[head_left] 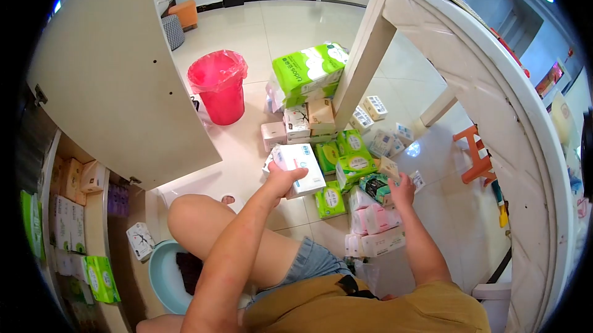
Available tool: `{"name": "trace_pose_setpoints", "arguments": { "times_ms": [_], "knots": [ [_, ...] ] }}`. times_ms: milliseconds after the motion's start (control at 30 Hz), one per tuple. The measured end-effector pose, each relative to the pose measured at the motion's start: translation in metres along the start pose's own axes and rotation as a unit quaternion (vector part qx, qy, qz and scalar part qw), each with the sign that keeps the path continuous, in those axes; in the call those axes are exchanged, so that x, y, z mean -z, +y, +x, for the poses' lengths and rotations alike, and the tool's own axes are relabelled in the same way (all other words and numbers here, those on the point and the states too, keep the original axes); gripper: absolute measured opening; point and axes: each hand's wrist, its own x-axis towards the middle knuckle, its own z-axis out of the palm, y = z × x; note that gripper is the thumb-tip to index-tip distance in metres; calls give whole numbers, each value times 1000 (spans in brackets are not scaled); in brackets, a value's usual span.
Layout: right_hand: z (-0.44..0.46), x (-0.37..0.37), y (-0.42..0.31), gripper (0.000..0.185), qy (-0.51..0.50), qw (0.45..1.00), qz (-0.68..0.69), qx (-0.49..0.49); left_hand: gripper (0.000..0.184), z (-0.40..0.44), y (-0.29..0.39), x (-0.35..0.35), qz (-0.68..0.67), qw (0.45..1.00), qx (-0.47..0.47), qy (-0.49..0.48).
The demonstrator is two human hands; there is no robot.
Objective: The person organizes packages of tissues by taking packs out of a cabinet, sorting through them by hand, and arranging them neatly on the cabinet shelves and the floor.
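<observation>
My left hand (285, 183) is closed round a white tissue pack (301, 169), with the thumb lying over its top. My right hand (403, 191) is to the right, its fingers closed at a small beige tissue pack (388, 168); part of the grip is hidden. Just under that hand is a dark green pack (375, 188). Between my hands, green tissue packs (356, 165) lie on the floor, and pink-and-white packs (378, 219) are stacked closer to me. Beyond my left hand stand white and tan packs (297, 120).
A large green tissue bundle (312, 70) stands against the white table leg (364, 55). A pink bin (222, 95) is further left. An open cabinet door (117, 80) and shelves with packs (102, 278) flank my left, above a blue basin (162, 277). An orange stool (474, 155) stands right.
</observation>
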Motion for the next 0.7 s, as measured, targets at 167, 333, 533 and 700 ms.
{"name": "trace_pose_setpoints", "arguments": {
  "times_ms": [167, 333, 533, 700],
  "knots": [
    [16, -4, 32, 49, -208, 945, 91, -235, 70, -5, 2, 2, -6, 1000, -1, 12],
    [19, -14, 40, 47, -300, 885, 201, -294, 63, -15, 17, 3, -31, 999, 18, 26],
    [21, 9, 15, 36, -315, 788, 377, -370, 65, -9, 9, 9, -65, 996, 24, 53],
    [33, 21, 12, 33, -317, 812, 334, -359, 68, -17, 18, 17, -52, 997, 36, 43]
  ]
}}
